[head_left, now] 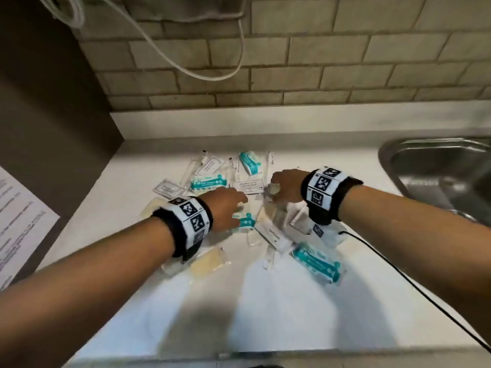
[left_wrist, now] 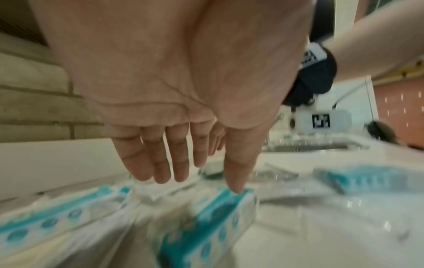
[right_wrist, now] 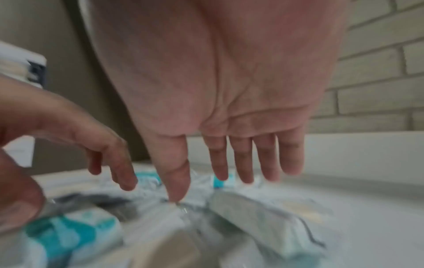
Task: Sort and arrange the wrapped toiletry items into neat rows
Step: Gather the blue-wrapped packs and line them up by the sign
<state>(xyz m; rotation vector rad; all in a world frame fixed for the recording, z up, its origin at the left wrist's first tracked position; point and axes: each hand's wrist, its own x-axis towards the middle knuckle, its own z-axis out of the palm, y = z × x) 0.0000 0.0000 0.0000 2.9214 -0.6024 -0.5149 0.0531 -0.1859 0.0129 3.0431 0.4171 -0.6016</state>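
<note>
Sorting stage: barely begun by my reading; the wrapped packets lie in a loose, overlapping heap on the counter (head_left: 265, 301), with no row visible anywhere.
Nearest packets: a pale yellow packet (head_left: 210, 264) lies just under the left wrist, and a teal-and-white packet (head_left: 317, 264) lies below the right wrist.
Left hand (head_left: 225, 208): palm down, fingers (left_wrist: 160, 163) straight and slightly spread, holding nothing; the thumb tip touches a teal-striped packet (left_wrist: 218, 217) directly beneath.
Right hand (head_left: 285, 187): palm down, fingers straight and apart, gripping nothing; the thumb tip touches clear crinkled wrapping under it.
Between the hands: a white sachet (head_left: 247, 185), its print partly readable as "SHAMPOO WITH CONDITIONER", upside down.
Beyond the hands: more teal packets and white sachets (head_left: 210, 166); their text is too blurred to read.
Left to do: separating every kind and lining them up.
</note>
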